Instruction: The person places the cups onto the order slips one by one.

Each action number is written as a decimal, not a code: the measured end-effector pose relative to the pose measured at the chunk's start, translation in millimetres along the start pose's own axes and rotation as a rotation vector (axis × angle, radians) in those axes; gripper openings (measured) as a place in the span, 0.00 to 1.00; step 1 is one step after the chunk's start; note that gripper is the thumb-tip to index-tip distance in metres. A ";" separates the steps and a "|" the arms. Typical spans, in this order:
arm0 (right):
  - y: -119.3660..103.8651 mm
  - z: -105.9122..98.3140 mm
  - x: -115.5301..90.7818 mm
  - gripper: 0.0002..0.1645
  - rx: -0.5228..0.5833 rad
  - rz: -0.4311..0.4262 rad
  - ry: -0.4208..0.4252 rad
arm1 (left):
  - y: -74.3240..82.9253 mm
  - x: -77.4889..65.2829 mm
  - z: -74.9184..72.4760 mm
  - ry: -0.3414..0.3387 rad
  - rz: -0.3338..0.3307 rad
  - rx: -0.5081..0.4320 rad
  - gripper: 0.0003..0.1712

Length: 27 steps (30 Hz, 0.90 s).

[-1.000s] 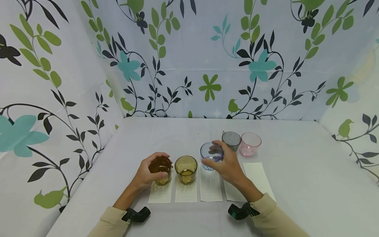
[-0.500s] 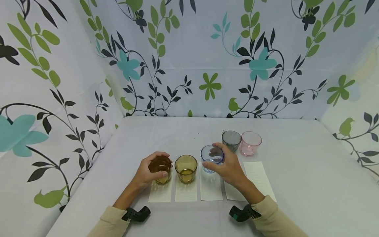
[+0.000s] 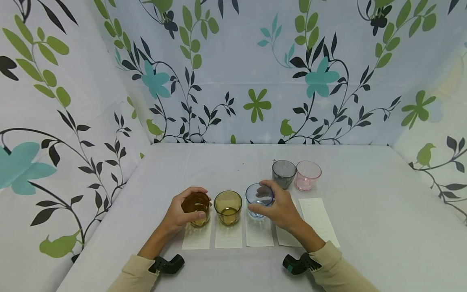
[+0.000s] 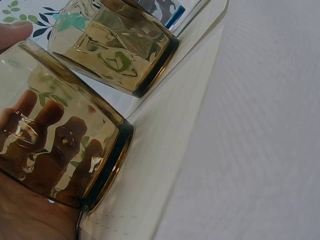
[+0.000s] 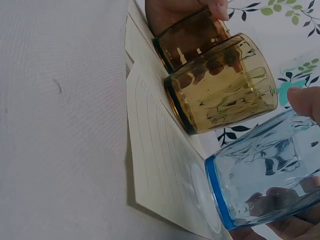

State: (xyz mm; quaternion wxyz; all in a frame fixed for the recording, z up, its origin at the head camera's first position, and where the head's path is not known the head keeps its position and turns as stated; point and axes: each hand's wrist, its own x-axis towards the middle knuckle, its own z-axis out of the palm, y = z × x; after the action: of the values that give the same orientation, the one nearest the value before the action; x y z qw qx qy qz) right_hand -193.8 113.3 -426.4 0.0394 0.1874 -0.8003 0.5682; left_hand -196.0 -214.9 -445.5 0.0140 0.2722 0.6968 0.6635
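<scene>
My left hand (image 3: 181,211) is wrapped round a dark amber glass (image 3: 196,201), which stands on the leftmost paper strip (image 3: 196,240); its fingers show through the glass wall in the left wrist view. Beside it, on its own strip, stands an olive-yellow glass (image 3: 228,211). With thumb and fingers, my right hand (image 3: 283,207) grips a light blue glass (image 5: 270,170) over the third strip (image 3: 260,239). This glass looks slightly tilted, its base close to the paper. Whether it touches I cannot tell.
Behind my right hand, a grey glass (image 3: 283,173) and a pink glass (image 3: 307,177) stand side by side on the white tabletop (image 3: 372,202). Two more lined strips lie to the right, one partly under my right forearm; the rightmost strip (image 3: 319,221) bears no glass. Patterned cloth (image 3: 233,73) hangs behind.
My right hand has brought the blue glass a little nearer to me and down toward the third strip. The left hand keeps its hold on the amber glass in place.
</scene>
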 end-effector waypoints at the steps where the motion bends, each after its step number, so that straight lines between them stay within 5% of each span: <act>1: 0.1 -0.1 0.2 0.44 0.002 0.000 -0.003 | 0.0 0.2 -0.1 0.001 0.001 0.003 0.33; 15: 1.4 1.4 -1.0 0.44 -0.002 0.026 -0.056 | -2.5 -0.4 -1.3 -0.017 0.025 -0.015 0.31; 27: 0.5 -0.1 -1.2 0.46 -0.144 -0.008 -0.050 | -0.7 -0.8 -1.5 -0.007 0.011 -0.004 0.32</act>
State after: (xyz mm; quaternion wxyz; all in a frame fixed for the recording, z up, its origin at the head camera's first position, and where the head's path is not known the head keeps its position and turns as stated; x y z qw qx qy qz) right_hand -192.9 113.9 -427.2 0.0348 0.2014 -0.8390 0.5042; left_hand -196.1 -216.5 -446.3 0.0135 0.2784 0.6938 0.6641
